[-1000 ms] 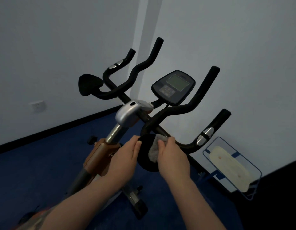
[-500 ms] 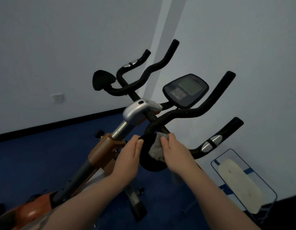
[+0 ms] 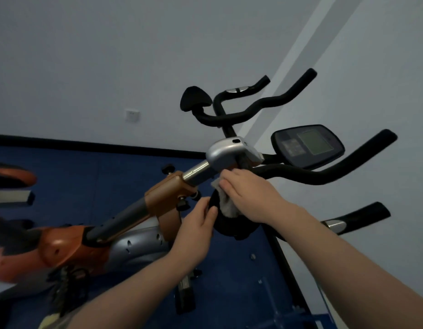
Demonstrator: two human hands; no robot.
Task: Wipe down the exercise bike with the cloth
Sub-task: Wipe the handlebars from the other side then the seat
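An orange and silver exercise bike (image 3: pixel 163 198) fills the middle of the view, with black handlebars (image 3: pixel 300 174) and a dark console (image 3: pixel 307 146) at the right. My right hand (image 3: pixel 246 193) presses a small grey cloth (image 3: pixel 225 205) against the near black elbow pad (image 3: pixel 229 224), just under the silver stem cover (image 3: pixel 227 153). My left hand (image 3: pixel 198 224) grips the left edge of that same pad. Most of the cloth is hidden under my right hand.
The second elbow pad (image 3: pixel 193 100) sits at the far side of the bars. White walls meet in a corner behind the bike, with a socket (image 3: pixel 132 115) on the left wall. Blue floor (image 3: pixel 87 176) lies below, and a blue frame (image 3: pixel 277 312) stands at the bottom right.
The view has swung left and down, showing more of the bike's body. My right hand has slid with the cloth up the pad towards the silver stem cover. My left hand still holds the pad.
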